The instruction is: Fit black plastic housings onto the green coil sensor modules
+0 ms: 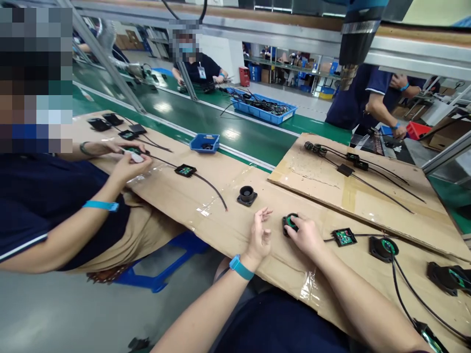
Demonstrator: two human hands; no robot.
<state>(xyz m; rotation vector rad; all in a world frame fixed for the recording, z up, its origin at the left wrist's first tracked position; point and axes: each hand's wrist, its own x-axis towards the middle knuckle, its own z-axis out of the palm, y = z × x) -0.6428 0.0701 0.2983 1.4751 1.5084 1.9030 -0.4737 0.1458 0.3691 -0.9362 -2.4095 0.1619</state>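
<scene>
Forearms: two bare arms reach out from the bottom edge, the left one with a blue wristband (241, 267).
Surface: flat brown corrugated cardboard sheet (221, 215), creased and patched with shiny clear tape, laid across the bench; a second cardboard sheet (371, 196) lies overlapping its far right part.
Conveyor: glossy green belt (206, 120) running behind the cardboard.
Large container: blue plastic rectangular tray (265, 109) on the far side of the belt, heaped with black cables.
Small container: blue plastic bin (205, 142) at the belt's near edge, something small and dark inside.
Right hand (306, 234): palm down, fingers closed over the small round black housing with a green ring (290, 223), which sits on the cardboard directly ahead of the person.
Left hand (260, 235): released, fingers loosely spread, holding nothing, just beside the housing.
Nearby parts: a black funnel-shaped piece on a square base (247, 195) beyond the left hand; a small green circuit board in a black frame (344, 237) with a black cable, right of the right hand; another round black housing (383, 248) further right.
Co-worker: a seated person's hand (129, 164) at left holds a small white piece.
</scene>
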